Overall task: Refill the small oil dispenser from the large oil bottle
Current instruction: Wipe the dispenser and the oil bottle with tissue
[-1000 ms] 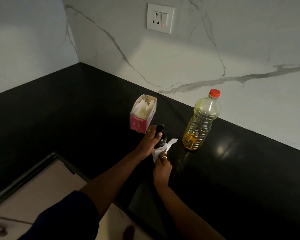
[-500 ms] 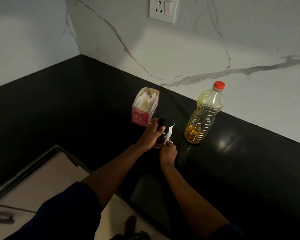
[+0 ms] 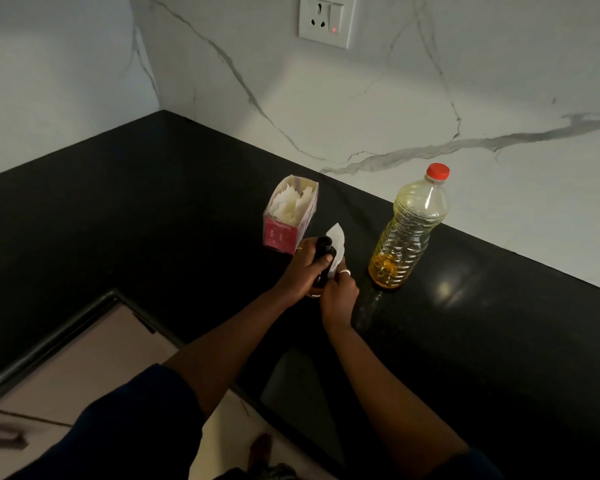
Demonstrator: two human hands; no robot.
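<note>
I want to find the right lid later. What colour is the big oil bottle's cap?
Red, seen in the head view: the cap is on the oil bottle.

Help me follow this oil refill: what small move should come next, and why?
Probably wipe the tissue down the side of the dispenser. The left hand grips the dispenser, the right hand holds the tissue against it, and the large oil bottle stands, red cap on, so pouring isn't underway.
</note>
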